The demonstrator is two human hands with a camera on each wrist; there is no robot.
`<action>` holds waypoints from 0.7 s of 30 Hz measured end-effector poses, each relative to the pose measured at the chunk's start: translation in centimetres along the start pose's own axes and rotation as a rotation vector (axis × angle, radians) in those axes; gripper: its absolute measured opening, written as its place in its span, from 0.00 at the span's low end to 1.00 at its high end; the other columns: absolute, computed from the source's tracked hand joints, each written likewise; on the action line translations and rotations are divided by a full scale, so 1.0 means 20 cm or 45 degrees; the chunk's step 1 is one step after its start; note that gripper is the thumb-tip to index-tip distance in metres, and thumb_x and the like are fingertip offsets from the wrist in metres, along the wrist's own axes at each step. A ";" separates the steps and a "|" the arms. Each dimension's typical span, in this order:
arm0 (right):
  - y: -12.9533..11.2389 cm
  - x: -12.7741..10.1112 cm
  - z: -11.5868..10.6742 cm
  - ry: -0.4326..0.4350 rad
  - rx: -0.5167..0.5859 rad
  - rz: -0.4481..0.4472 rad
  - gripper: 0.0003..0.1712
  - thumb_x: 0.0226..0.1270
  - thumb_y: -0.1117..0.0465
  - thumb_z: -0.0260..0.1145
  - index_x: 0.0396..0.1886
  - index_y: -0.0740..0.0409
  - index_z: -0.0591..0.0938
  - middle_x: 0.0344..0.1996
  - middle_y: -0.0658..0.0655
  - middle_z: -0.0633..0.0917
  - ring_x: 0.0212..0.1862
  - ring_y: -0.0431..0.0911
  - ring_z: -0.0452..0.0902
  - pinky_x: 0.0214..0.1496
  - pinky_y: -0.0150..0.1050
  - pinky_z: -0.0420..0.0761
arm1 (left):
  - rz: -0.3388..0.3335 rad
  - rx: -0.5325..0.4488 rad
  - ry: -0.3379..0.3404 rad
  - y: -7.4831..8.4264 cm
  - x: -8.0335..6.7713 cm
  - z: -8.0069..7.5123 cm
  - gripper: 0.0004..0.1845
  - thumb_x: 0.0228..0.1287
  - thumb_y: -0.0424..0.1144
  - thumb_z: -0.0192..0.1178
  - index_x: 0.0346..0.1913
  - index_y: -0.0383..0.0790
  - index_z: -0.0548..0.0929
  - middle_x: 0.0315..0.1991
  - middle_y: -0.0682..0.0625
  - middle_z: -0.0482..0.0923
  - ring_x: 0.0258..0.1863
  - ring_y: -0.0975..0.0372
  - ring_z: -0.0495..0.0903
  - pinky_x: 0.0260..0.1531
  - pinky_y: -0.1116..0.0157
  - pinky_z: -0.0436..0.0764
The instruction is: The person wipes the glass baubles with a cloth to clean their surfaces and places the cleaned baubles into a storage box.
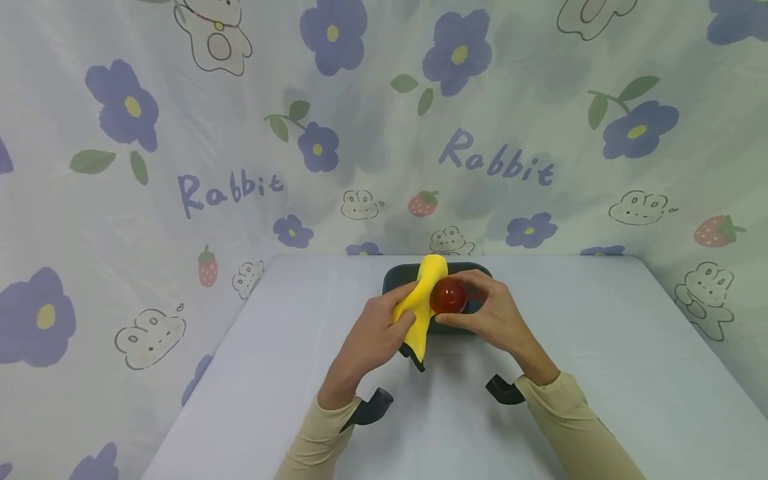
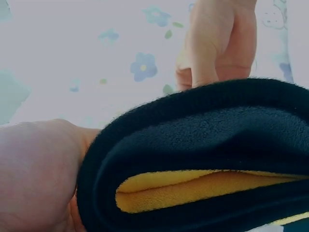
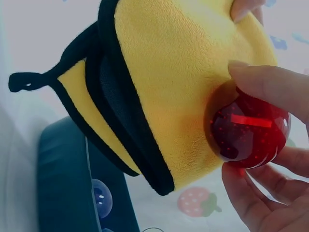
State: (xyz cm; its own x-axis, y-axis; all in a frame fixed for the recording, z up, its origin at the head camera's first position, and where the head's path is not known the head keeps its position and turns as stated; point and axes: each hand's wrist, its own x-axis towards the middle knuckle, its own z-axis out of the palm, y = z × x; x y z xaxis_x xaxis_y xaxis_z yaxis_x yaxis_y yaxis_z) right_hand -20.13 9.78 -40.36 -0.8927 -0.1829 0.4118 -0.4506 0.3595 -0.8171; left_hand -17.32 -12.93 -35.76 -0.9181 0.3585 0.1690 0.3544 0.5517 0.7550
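My left hand [image 1: 373, 333] grips a folded yellow cloth [image 1: 421, 303] with dark edging, thumb on the near face. The cloth hangs over the front of a dark teal bin [image 1: 393, 275], its dark-edged corner lowest. In the right wrist view a hanging loop [image 3: 29, 83] shows at that corner. A glossy, see-through red ball [image 1: 449, 295] is pinched between the thumb and fingers of my right hand [image 1: 497, 312]. The ball lies right against the yellow face of the cloth [image 3: 164, 92]. In the left wrist view the dark edge of the cloth [image 2: 203, 96] hides most of the fingers.
Inside the bin lies a bluish clear ball [image 3: 101, 199]. The bin stands at the back of a white table [image 1: 570, 320], close to a patterned curtain [image 1: 384, 133]. Black curved pieces [image 1: 373, 408] stick out from both sleeves near the wrists.
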 end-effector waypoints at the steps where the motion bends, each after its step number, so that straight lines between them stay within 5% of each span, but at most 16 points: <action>1: 0.00 0.00 0.00 -0.006 -0.001 0.007 0.35 0.48 0.56 0.85 0.59 0.53 0.84 0.56 0.53 0.84 0.53 0.48 0.84 0.54 0.31 0.84 | 0.006 0.000 0.009 0.00 0.00 0.00 0.28 0.70 0.35 0.51 0.73 0.40 0.74 0.48 0.46 0.83 0.34 0.61 0.77 0.37 0.69 0.81; 9: -0.04 -0.01 0.01 -0.054 -0.030 0.003 0.37 0.48 0.55 0.85 0.60 0.55 0.82 0.56 0.55 0.84 0.54 0.51 0.84 0.58 0.44 0.86 | 0.043 -0.013 0.079 0.00 -0.01 -0.01 0.28 0.69 0.34 0.51 0.72 0.40 0.75 0.51 0.45 0.83 0.36 0.60 0.78 0.39 0.69 0.81; 21: -0.09 -0.04 0.02 -0.098 -0.001 -0.067 0.34 0.49 0.55 0.85 0.57 0.52 0.83 0.54 0.53 0.85 0.52 0.48 0.83 0.53 0.37 0.87 | 0.069 -0.010 0.038 -0.02 0.01 -0.01 0.27 0.70 0.33 0.50 0.72 0.39 0.75 0.55 0.44 0.83 0.36 0.60 0.77 0.37 0.71 0.81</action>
State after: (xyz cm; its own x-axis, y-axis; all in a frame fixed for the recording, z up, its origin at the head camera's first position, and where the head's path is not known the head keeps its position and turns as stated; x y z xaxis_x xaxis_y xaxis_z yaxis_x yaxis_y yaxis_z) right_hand -18.60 8.89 -39.46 -0.8652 -0.2709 0.4219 -0.4967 0.3483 -0.7950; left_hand -17.66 -13.20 -35.94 -0.9024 0.3653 0.2285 0.4026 0.5260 0.7492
